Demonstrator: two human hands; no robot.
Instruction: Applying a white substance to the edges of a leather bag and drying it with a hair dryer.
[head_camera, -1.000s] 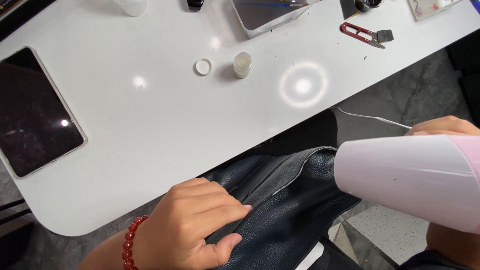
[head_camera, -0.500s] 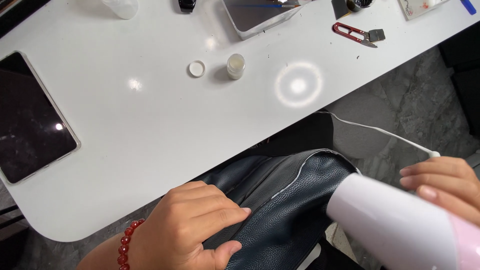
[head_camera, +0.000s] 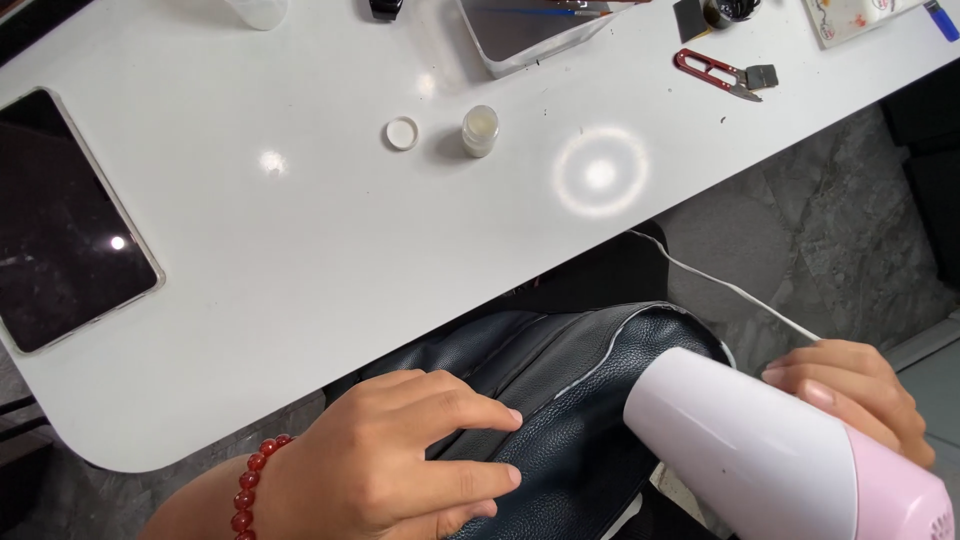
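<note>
Two hands work just below the near edge of a white desk (head_camera: 330, 300), over a piece of dark blue-black grained leather (head_camera: 590, 400) with a pale seam line running along it. That leather lies below the desk's front edge, partly under it. A dark tablet (head_camera: 60, 225) sits at the desk's left edge. The pink and white hair dryer (head_camera: 780, 465) comes in from the lower right, its white barrel aimed at the leather, its white cord (head_camera: 720, 285) trailing up to the desk's near edge. The left hand (head_camera: 385, 465), with a red bead bracelet (head_camera: 250, 485) on the wrist, presses flat on the leather, fingers stretched out together. The right hand (head_camera: 850, 390) is curled around the dryer, gripping it. Near the far edge lie a clear plastic tray (head_camera: 530, 35) and red thread snips (head_camera: 715, 72). Mid-desk stand a small open jar (head_camera: 480, 130) and, just beside it, its white cap (head_camera: 402, 132).
</note>
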